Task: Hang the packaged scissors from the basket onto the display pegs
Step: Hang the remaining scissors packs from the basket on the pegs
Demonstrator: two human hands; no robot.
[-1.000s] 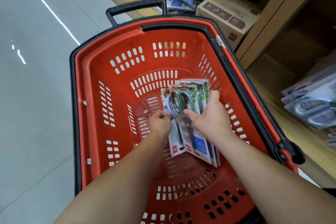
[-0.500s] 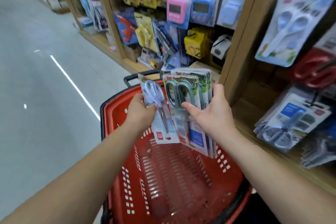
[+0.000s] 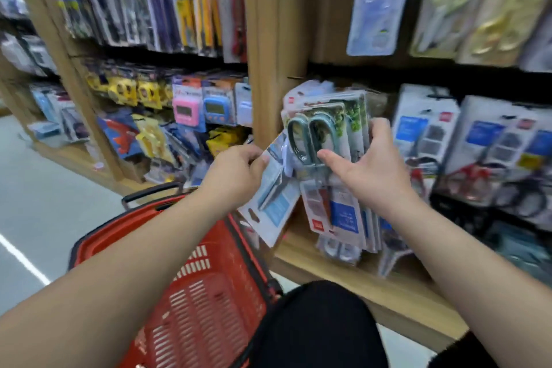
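Observation:
My right hand (image 3: 369,170) grips a stack of packaged scissors (image 3: 325,134) with grey-green handles, thumb across the front pack, held upright before the wooden shelf upright. My left hand (image 3: 239,170) pinches a single pack with pale blue scissors (image 3: 274,200), tilted with its lower end swung down and right. Both packs are in front of the display bay where similar scissor packs (image 3: 424,131) hang on pegs. The red basket (image 3: 206,287) stands below my left forearm, and the part I can see holds nothing.
Wooden shelving (image 3: 277,39) divides two bays. The left bay holds hanging knives, timers (image 3: 185,109) and yellow items. More scissor packs (image 3: 382,3) hang in the upper right row. A wooden shelf ledge (image 3: 358,284) juts out at knee height. Grey floor lies to the left.
Both hands lifted the packs out of the basket and carried them up and right toward the scissor bay. The left hand's single pack has tilted away from the stack.

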